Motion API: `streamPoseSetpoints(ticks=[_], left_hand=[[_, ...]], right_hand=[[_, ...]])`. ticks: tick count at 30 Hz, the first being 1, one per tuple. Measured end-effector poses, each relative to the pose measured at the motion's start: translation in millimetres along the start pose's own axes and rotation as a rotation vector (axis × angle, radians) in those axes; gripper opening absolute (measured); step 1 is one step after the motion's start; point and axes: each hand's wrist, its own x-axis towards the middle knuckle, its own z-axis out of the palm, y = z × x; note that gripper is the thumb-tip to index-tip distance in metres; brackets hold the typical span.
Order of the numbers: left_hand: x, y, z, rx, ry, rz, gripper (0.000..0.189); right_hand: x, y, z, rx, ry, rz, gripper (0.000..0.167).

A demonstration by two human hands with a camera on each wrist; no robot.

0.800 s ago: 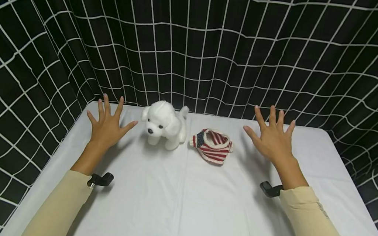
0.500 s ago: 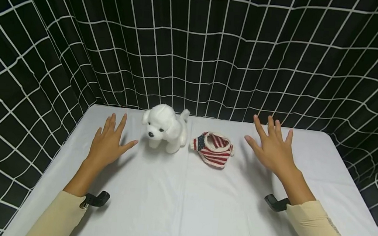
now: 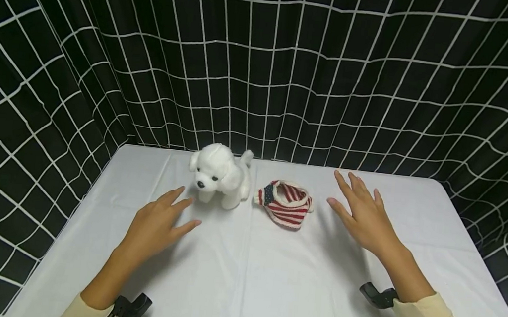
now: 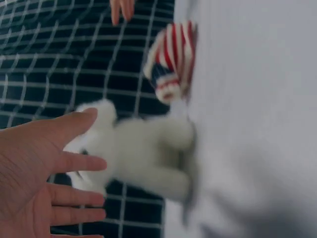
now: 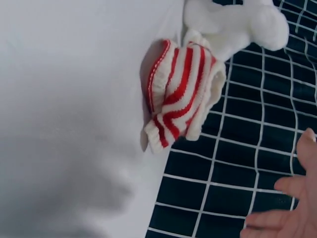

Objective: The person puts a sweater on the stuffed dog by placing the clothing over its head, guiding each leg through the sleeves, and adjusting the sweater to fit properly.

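Observation:
A white plush dog (image 3: 215,168) stands on the white-covered table, facing front and slightly left. To its right lies a small knitted sweater (image 3: 286,214) with red and white stripes, a blue patch and an open neck hole. My left hand (image 3: 154,230) hovers in front and left of the dog, fingers loosely extended, holding nothing. In the left wrist view its fingers overlap the dog's head (image 4: 94,148). Off to the sweater's right, my right hand (image 3: 366,214) hangs in the air with fingers spread and nothing in it. The right wrist view shows the sweater (image 5: 183,91) close beside the dog.
A white cloth (image 3: 244,277) covers the table. Black curtains with a white grid (image 3: 270,70) enclose it at the back and both sides, close behind the dog. Black wrist mounts (image 3: 132,306) stick inward from both wrists.
My left hand has come down and inward toward the dog, its spread fingers relaxing. My right hand has drawn back a little toward me, its fingers less spread. The dog and sweater stay put.

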Motion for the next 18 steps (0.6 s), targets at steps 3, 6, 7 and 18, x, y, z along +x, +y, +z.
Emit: streamPoseSetpoints(ticks=[3, 6, 7, 18], left_hand=[[0.4, 14.8, -3.8, -0.027, 0.035, 0.061, 0.053], [2.2, 29.2, -2.9, -0.060, 0.044, 0.103, 0.050], [3.4, 33.9, -1.4, -0.072, 0.039, 0.112, 0.050], [33.0, 70.4, 41.2, -0.162, -0.071, 0.188, 0.048]], right_hand=[[-3.6, 0, 2, 0.036, 0.008, -0.057, 0.068], [-5.5, -1, 5, 0.057, 0.008, -0.090, 0.066], [-5.5, -1, 6, 0.063, 0.007, -0.094, 0.065], [5.5, -5, 24, 0.114, -0.030, -0.119, 0.048]])
